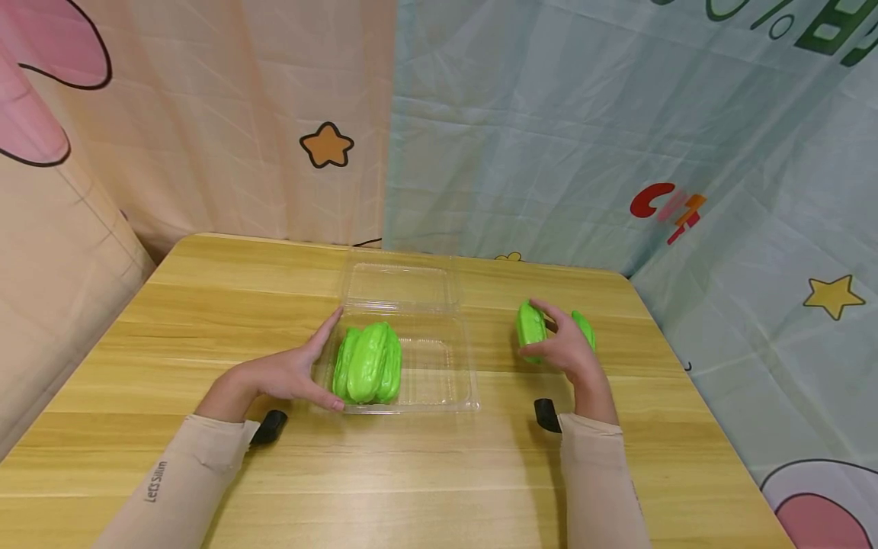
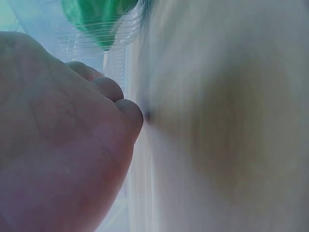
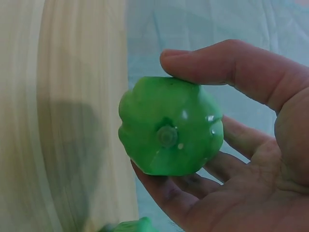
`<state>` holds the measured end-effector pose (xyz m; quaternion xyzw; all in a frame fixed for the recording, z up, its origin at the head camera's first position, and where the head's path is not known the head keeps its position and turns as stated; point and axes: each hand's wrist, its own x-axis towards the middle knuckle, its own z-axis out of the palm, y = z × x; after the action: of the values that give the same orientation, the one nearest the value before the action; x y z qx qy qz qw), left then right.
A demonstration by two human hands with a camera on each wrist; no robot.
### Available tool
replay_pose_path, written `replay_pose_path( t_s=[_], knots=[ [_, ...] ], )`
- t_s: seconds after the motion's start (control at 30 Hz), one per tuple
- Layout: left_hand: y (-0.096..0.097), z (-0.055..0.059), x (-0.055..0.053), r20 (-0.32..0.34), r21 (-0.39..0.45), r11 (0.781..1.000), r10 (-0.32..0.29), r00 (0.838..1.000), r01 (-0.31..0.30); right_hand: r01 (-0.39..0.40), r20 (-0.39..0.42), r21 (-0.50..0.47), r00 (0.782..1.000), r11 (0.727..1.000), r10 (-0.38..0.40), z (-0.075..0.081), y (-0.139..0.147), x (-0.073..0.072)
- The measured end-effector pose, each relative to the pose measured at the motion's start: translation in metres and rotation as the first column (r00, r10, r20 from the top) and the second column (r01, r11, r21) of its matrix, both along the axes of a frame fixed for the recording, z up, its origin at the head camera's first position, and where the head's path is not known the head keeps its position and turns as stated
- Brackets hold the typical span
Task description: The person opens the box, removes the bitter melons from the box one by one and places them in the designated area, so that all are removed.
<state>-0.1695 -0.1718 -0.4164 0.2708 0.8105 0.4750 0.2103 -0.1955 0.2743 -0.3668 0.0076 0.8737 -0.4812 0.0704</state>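
While the right hand (image 1: pixel 568 349) grips one green gourd (image 1: pixel 530 329), thumb and fingers curled round it, at the table's (image 1: pixel 425 488) right, a second loose gourd (image 1: pixel 584 329) lies just right of that hand, partly hidden. Farther left, several gourds (image 1: pixel 370 362) already sit in the left part of the clear box (image 1: pixel 442 381), their number unclear; two are thus still outside. The left hand (image 1: pixel 298 374), fingers and thumb spread wide and gripping nothing, is at the box's left side. The lid (image 1: pixel 401 284) lies open on the far side.
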Motion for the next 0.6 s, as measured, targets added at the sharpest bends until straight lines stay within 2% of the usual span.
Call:
replay_pose_path(
  t_s=[0.6],
  knots=[
    [0.000, 0.001, 0.000, 0.017, -0.007, 1.000, 0.000, 1.000, 0.000, 0.054, 0.068, 0.102, 0.996, 0.993, -0.061, -0.013, 0.018, -0.005]
  ],
)
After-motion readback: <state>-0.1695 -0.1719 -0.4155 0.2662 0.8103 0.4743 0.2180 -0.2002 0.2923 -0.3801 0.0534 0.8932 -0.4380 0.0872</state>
